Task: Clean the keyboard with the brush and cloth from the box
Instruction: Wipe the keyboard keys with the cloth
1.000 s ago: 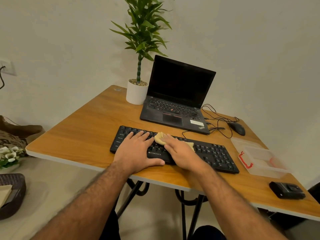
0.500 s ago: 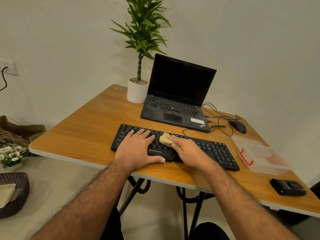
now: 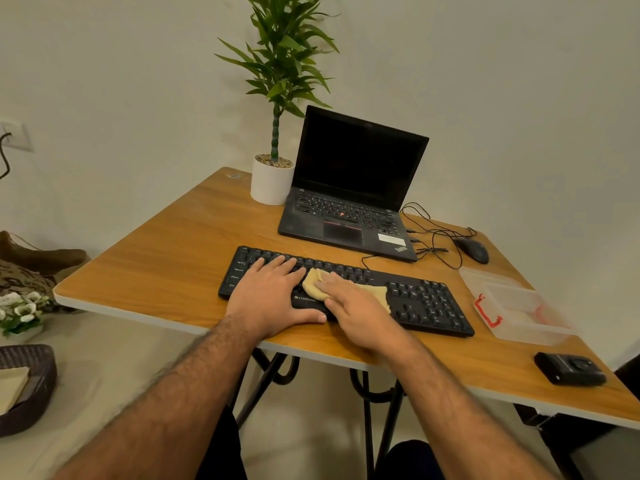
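Observation:
A black keyboard [image 3: 426, 299] lies across the front of the wooden table [image 3: 166, 265]. My left hand [image 3: 270, 296] rests flat on its left half, fingers straight, thumb along the front edge. My right hand [image 3: 356, 310] presses a beige cloth [image 3: 313, 287] onto the middle keys with straight fingers; the cloth pokes out past the fingertips and at the hand's right side. The clear plastic box [image 3: 519, 313] with a red latch stands open to the right of the keyboard. No brush is visible.
An open black laptop [image 3: 349, 188] stands behind the keyboard, a white potted plant [image 3: 272, 183] to its left. A black mouse [image 3: 472, 249] with tangled cable lies at the back right. A small black device [image 3: 568, 368] sits near the front right edge.
My right hand slid the cloth to and fro on the middle keys and now sits slightly nearer the front edge. My left hand stayed on the keyboard's left half.

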